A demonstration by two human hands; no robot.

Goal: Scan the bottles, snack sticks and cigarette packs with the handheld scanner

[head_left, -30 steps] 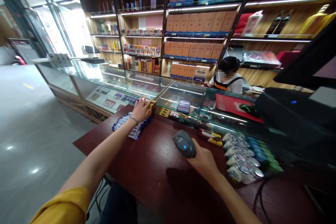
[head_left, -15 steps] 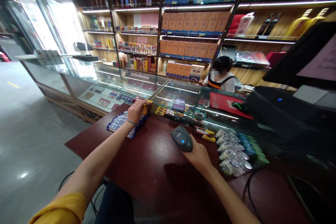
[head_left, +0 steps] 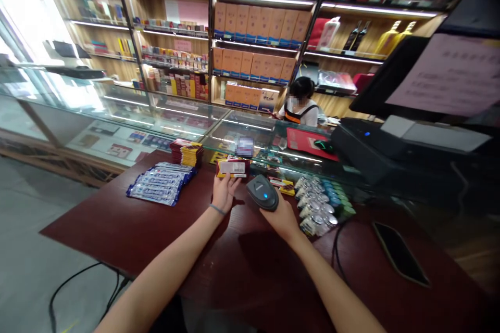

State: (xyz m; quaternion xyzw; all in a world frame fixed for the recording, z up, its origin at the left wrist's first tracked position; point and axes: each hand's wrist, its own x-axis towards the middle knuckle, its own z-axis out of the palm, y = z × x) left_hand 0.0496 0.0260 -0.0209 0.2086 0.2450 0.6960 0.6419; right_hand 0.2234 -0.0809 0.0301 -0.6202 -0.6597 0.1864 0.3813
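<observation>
In my left hand is a flat red and yellow packet, held upright with a white barcode label facing me. My right hand grips a dark barcode scanner with a blue light on top; its head is just right of the packet. A stack of similar red and yellow packets stands at the left, against the glass counter. In front of that stack lie several blue and white wrapped packs. One more red and yellow packet rests flat behind the scanner.
Rows of small silver-topped containers stand right of my right hand. A phone lies on the dark red table, near a black cable. Behind are the glass counter, a monitor and a seated person.
My left hand has moved right from the packet stack, carrying one packet beside the scanner. The packet's label now faces me. The view has shifted right, and the right hand still holds the scanner.
</observation>
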